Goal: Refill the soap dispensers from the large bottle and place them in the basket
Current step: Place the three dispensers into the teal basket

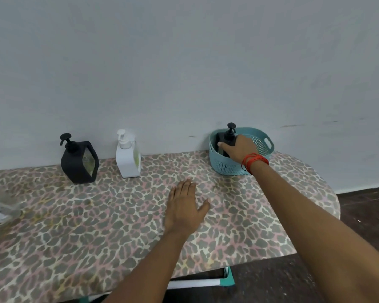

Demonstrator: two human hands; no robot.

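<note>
A teal perforated basket [228,166] stands at the back right of the patterned table. Inside it a black pump dispenser [227,136] stands upright, and my right hand [241,148] is wrapped around its body. My left hand [185,206] lies flat on the tabletop, fingers apart, holding nothing. A second black pump dispenser [78,161] stands at the back left by the wall. Beside it on the right stands a white pump bottle [127,158] with a green label.
The table [96,226] has a leopard-print cover and a rounded right end. A clear plastic object with a paper label [0,206] lies at the left edge. Dark floor [359,206] is to the right, a grey wall behind.
</note>
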